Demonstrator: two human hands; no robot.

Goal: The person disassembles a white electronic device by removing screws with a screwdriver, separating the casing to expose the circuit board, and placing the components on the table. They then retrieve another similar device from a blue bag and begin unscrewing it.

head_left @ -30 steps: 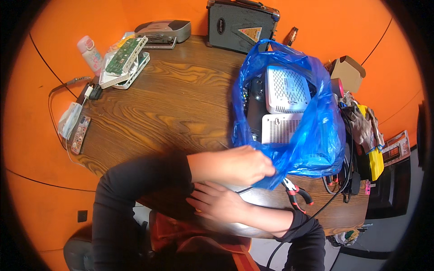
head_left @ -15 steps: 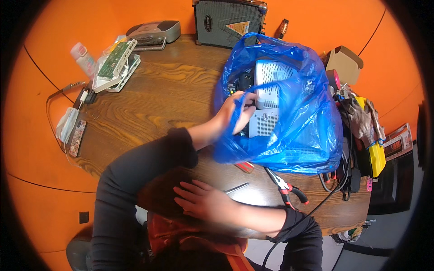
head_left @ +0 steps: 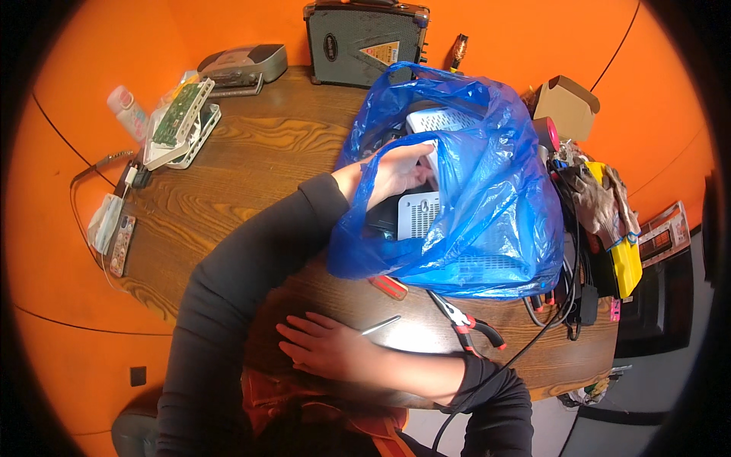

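1. Left hand [head_left: 400, 171] is inside the mouth of the blue plastic bag [head_left: 487, 221], fingers curled against a white vented box [head_left: 449, 122]; whether they pinch it cannot be told.
2. Right hand [head_left: 324, 346] lies spread, palm down, on the wooden table [head_left: 251, 152] at 6 o'clock from the bag, holding nothing.
3. Bag sits at table centre-right, full; a second white box [head_left: 419, 215] shows inside.
4. Judgement: nothing is lifted clear of the bag yet; red-handled pliers [head_left: 464, 326] lie untouched at 5 o'clock.
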